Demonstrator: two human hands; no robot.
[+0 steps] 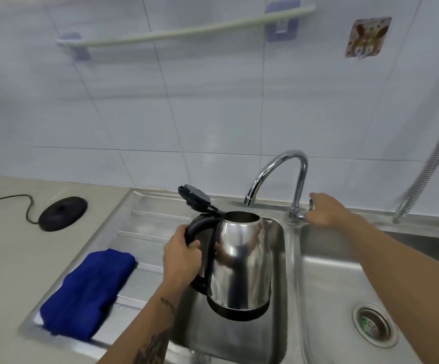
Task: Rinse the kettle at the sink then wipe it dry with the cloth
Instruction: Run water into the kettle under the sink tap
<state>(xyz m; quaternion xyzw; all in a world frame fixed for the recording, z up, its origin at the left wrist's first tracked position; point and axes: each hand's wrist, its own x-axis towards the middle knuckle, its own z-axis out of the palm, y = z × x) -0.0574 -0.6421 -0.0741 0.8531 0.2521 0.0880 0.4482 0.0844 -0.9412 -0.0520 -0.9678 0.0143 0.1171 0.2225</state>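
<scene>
Blue cloth (88,294) on drainboard (144,232), left of held kettle (239,261).

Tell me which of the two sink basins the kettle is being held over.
The left basin, the smaller one beside the draining board. The left hand holds the kettle above it; the right basin, with the visible drain strainer, has nothing over it.

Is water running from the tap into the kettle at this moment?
No: the tap spout shows no stream, and the open kettle hangs dry-looking over the left basin.
</scene>
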